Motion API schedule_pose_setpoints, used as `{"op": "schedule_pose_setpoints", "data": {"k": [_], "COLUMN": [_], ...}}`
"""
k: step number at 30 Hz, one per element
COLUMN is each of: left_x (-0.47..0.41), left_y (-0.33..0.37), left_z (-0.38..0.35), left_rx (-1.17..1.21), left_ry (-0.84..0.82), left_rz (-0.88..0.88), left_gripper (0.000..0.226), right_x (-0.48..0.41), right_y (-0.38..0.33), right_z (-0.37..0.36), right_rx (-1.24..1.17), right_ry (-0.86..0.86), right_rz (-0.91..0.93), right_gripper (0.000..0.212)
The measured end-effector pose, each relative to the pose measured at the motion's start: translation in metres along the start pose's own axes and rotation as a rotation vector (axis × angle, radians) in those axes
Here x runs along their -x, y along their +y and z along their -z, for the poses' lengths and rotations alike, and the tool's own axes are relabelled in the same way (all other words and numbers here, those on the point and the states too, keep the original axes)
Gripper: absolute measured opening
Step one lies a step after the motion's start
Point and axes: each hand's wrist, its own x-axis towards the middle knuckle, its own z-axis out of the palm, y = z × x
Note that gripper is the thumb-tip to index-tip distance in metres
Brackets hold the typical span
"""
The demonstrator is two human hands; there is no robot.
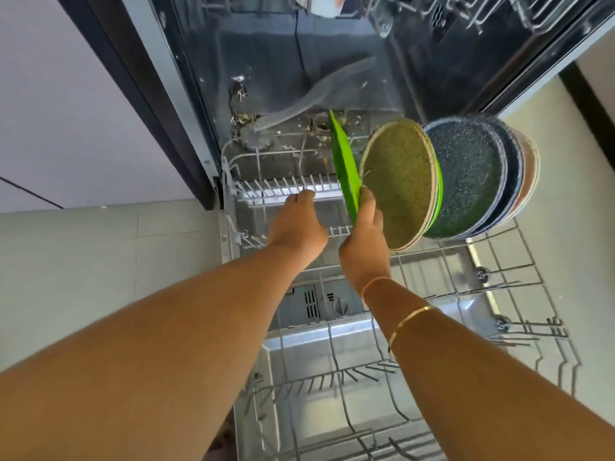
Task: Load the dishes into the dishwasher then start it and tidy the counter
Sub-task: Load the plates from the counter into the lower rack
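Note:
The dishwasher's lower rack point(519, 261) is pulled out over the open door point(299, 347). My right hand point(362, 237) grips the lower edge of a bright green plate point(344, 168), held on edge above the rack's back left part. Just right of it several plates stand upright in the rack: an olive speckled plate point(402, 181), dark blue speckled plates point(469, 174) and an orange plate point(530, 168) at the far end. My left hand point(296, 221) reaches to the row of white tines point(283, 186) left of the green plate, fingertips at the tines, holding nothing.
The tub floor point(289, 131) carries food debris around the grey spray arm point(319, 94). The upper rack point(532, 15) with a white dish juts out at the top. Dark cabinet edges frame the machine; pale floor tiles point(100, 261) lie on the left.

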Motion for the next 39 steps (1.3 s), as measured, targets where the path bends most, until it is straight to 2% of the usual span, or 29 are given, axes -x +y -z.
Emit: {"op": "schedule_pose_setpoints", "data": {"k": [5,15,18,21,24,30,35,39], "left_x": [0.002,0.002,0.006,0.009,0.014,0.043,0.084,0.139], "left_y": [-0.013,-0.023,-0.022,-0.02,-0.017,0.004,0.036,0.066], "left_z": [-0.008,-0.013,-0.013,-0.01,-0.001,0.027,0.091,0.176], "left_rx": [-0.01,-0.031,-0.025,-0.023,-0.026,-0.074,-0.198,-0.222], "left_ry": [-0.028,-0.043,-0.047,-0.046,-0.031,-0.028,0.0,0.063], "left_rz": [0.006,-0.016,-0.026,-0.039,-0.037,-0.034,-0.09,-0.089], "left_gripper": [0.056,0.057,0.056,0.056,0.056,0.056,0.057,0.055], "right_x": [0.002,-0.014,-0.017,-0.016,-0.012,0.012,0.041,0.079], "right_y": [0.018,0.038,0.034,0.029,0.02,-0.026,-0.094,-0.167], "right_z": [-0.025,-0.025,-0.023,-0.017,-0.009,0.024,0.072,0.122], "right_rx": [-0.015,0.141,0.209,0.242,0.251,0.197,0.246,0.249], "right_ry": [-0.167,-0.399,-0.352,-0.247,-0.241,-0.181,-0.196,-0.169], "right_rz": [-0.106,-0.292,-0.306,-0.325,-0.338,-0.264,-0.025,0.169], "right_gripper": [0.069,0.082,0.074,0.053,0.053,0.058,0.049,0.049]}}
